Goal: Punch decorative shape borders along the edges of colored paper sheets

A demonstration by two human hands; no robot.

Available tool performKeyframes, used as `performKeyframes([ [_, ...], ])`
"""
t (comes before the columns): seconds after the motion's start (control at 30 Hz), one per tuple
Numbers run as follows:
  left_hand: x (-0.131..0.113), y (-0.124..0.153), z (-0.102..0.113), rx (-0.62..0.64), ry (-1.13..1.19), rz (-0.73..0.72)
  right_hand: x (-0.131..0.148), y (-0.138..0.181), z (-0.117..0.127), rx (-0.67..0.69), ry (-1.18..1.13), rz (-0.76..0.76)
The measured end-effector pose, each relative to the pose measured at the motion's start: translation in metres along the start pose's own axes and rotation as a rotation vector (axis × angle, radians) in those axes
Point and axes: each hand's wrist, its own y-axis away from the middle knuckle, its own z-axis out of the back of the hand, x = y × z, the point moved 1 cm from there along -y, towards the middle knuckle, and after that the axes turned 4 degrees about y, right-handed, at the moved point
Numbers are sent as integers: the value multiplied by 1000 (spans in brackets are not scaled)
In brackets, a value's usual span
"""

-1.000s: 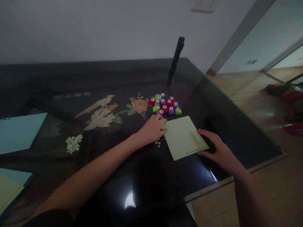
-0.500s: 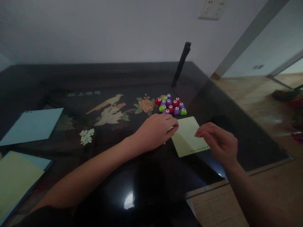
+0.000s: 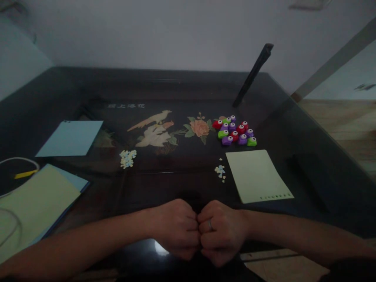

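My left hand [image 3: 179, 227] and my right hand [image 3: 221, 231] are both closed into fists, knuckles against each other, at the table's near edge. A ring is on the right one. No object shows in either fist. Beyond them to the right lies a pale yellow-green sheet of paper [image 3: 258, 176] with a row of punched holes along its near edge. Left of that sheet is a small heap of paper cutouts [image 3: 219, 170]. A larger heap of pale cutouts [image 3: 128, 159] lies farther left. Behind the sheet stand several red, purple and green craft punches [image 3: 234, 133] with round white buttons.
The dark glossy table [image 3: 164, 184] carries a bird-and-flower picture. At left are a light blue sheet [image 3: 70, 138], stacked yellow and blue paper [image 3: 41, 199], and a white cable [image 3: 20, 158]. A black upright bar [image 3: 253, 75] rises at the back right, near the wall [image 3: 147, 35].
Both hands have drawn back from the sheet to the near edge and come together as fists. The small heap of cutouts beside the sheet now shows. The view has shifted left.
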Motion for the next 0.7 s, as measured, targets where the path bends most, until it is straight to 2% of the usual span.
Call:
performKeyframes([
  [0.13,0,3,-4,51,6,10,0,1,-2,11,-40,-44],
  [0.3,-1,7,-11,63,-2,29,-2,5,-1,107,-71,-125],
  [0.53,0,5,-9,135,21,79,-3,7,0,154,-88,-179],
  [0.7,0,4,-7,111,14,114,-6,8,3,273,-79,-226],
])
